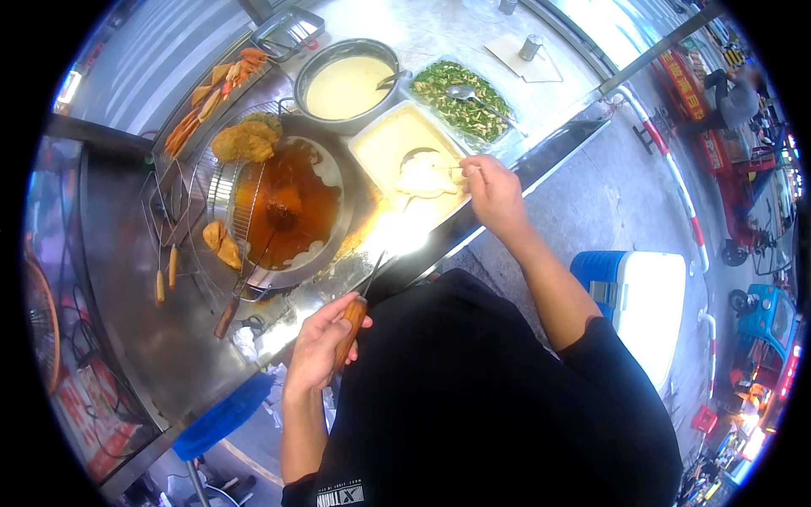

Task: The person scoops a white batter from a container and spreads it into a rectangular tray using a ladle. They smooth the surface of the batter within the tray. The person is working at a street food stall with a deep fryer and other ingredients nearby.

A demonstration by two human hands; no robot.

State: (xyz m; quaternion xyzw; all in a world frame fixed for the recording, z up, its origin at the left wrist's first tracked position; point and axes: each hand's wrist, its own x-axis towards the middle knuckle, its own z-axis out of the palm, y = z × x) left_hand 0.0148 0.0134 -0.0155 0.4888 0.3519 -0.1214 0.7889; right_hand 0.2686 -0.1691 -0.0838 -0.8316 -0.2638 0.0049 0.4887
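Observation:
My left hand grips the wooden handle of a metal utensil, whose thin shaft reaches up toward the batter tub; glare hides part of it. My right hand pinches the handle of a utensil over the rectangular tub of pale batter. A pale, batter-coated mass lies at the tub's middle. Left of the tub stands a wok of brown oil, a wire rack across its left side. Golden fried pieces rest on the rack's upper end, and another fried piece lies lower down.
Behind the tub stand a round pot of batter and a tray of chopped greens with a spoon. Fried sticks and pieces line the back left. Wooden-handled tools lie left of the wok. A blue-and-white cooler stands on the ground at right.

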